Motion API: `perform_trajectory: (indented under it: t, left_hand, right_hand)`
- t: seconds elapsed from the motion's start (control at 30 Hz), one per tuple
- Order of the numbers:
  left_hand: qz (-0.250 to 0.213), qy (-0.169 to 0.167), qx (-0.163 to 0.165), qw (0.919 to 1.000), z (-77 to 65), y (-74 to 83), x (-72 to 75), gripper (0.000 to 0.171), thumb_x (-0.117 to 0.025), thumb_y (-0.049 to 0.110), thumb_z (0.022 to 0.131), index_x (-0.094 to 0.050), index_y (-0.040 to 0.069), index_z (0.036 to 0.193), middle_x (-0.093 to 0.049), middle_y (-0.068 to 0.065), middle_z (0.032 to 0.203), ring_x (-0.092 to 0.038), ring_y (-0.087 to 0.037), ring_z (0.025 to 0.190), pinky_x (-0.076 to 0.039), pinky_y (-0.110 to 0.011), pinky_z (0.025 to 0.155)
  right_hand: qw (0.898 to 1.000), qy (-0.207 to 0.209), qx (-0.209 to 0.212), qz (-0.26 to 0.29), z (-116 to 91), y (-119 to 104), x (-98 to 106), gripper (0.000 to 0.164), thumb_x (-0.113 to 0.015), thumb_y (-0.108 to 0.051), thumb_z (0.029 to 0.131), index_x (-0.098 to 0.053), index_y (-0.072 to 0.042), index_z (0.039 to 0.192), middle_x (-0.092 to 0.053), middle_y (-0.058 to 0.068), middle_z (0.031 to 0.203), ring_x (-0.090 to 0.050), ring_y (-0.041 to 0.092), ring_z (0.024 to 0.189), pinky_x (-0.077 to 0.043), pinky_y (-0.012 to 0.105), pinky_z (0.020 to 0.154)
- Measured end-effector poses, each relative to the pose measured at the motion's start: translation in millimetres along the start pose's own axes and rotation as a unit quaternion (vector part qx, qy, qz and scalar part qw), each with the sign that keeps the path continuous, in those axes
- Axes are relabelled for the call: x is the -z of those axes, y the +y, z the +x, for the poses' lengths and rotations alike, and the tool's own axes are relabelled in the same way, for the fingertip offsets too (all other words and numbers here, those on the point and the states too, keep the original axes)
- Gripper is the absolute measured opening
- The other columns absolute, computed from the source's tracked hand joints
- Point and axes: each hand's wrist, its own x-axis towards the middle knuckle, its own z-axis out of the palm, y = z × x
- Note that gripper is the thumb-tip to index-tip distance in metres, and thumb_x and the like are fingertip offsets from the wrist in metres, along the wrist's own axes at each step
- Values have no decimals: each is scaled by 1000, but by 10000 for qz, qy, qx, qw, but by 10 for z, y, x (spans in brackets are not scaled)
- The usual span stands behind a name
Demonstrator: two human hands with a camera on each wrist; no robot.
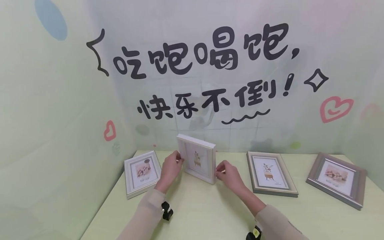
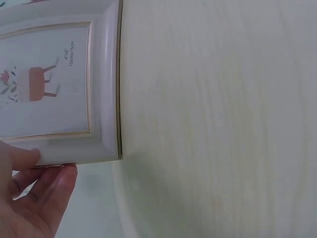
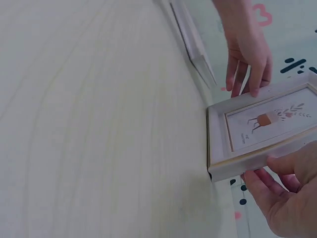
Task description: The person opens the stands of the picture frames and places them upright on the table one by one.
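Note:
A white picture frame (image 1: 196, 158) with thin gold inner trim stands upright on the pale table (image 1: 207, 213), near its back edge. Behind its pane is a print of a plant in an orange-brown pot on legs. My left hand (image 1: 172, 166) pinches the left side, thumb on the front and fingers behind, as the left wrist view also shows on the frame (image 2: 106, 89). On the opposite side, my right hand (image 1: 229, 175) pinches the edge low down. Both hands (image 3: 250, 59) appear in the right wrist view, one on each side. The frame's back is hidden.
Left of my left arm lies a smaller white frame (image 1: 129, 180) with a pink flower print. To the right lie a cream-and-grey frame (image 1: 267, 171) and a brown frame (image 1: 358, 180). A printed backdrop (image 1: 192, 26) rises behind the table and along the sides.

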Motion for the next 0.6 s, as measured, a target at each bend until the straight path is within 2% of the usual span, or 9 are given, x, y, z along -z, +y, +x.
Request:
perform_trajectory:
  t: [0.07, 0.13, 0.23, 0.4, 0.6]
  left_hand:
    - [92, 58, 43, 9999, -13, 10, 15, 10, -59, 18, 91, -57, 8, 92, -65, -7, 93, -62, -20, 80, -52, -32, 64]
    - [122, 89, 107, 9998, -32, 13, 20, 11, -57, 18, 92, -54, 8, 92, -62, -7, 93, -59, -20, 79, -50, -32, 63]
    - [93, 119, 184, 9997, -56, 11, 13, 12, -54, 19, 94, -51, 7, 93, -56, -7, 93, -55, -20, 79, -48, -31, 64]
    - [115, 242, 273, 9993, -60, -3, -9, 14, -50, 19, 96, -48, 6, 95, -51, -9, 93, -52, -21, 77, -46, -32, 63]
    - [229, 108, 358, 9990, -93, 10, 3, 14, -47, 18, 97, -46, 3, 97, -49, -13, 96, -52, -22, 74, -46, -30, 58]
  right_hand:
    - [9972, 86, -223, 712, 42, -7, -21, 14, -64, 0, 85, -55, 0, 95, -63, 11, 91, -66, 21, 80, -56, 29, 67]
    - [9928, 159, -329, 1145, 59, -11, -49, 17, -62, 1, 86, -54, 2, 100, -62, 15, 99, -66, 25, 87, -56, 32, 72]
    - [9885, 271, -198, 1473, 68, -32, -92, 24, -59, 1, 87, -50, 5, 110, -58, 21, 111, -63, 34, 100, -55, 38, 82]
    - [9878, 446, 215, 1475, 119, -71, -176, 38, -56, 2, 87, -44, 11, 122, -51, 27, 119, -57, 42, 109, -49, 42, 93]
    - [9888, 322, 166, 1448, 176, -117, -203, 45, -57, 3, 85, -42, 11, 127, -44, 27, 127, -54, 41, 113, -46, 43, 97]
